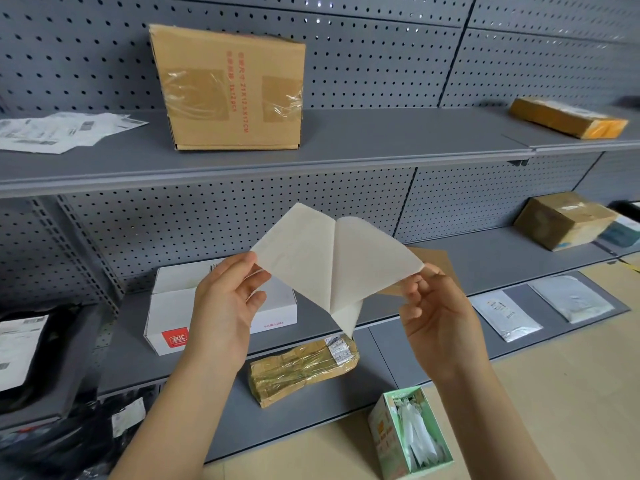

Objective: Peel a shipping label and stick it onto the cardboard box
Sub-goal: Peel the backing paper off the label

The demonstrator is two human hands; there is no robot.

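I hold a cream shipping label (pixel 301 261) in the air in front of the shelves, half separated from its backing sheet (pixel 370 261). The two layers spread open like a book and stay joined along a crease running down the middle to the bottom corner. My left hand (pixel 228 303) pinches the left corner of the left layer. My right hand (pixel 436 313) pinches the right corner of the right layer. The cardboard box (pixel 232 88), brown with red print and clear tape patches, stands on the upper shelf, above and to the left of my hands.
Loose printed labels (pixel 65 129) lie at the left of the upper shelf (pixel 381 140). A white carton (pixel 180 306), a taped brown parcel (pixel 304 365), other parcels (pixel 564 220) and grey mailers (pixel 505 313) fill the lower shelves. A green box (pixel 408 431) stands on the floor.
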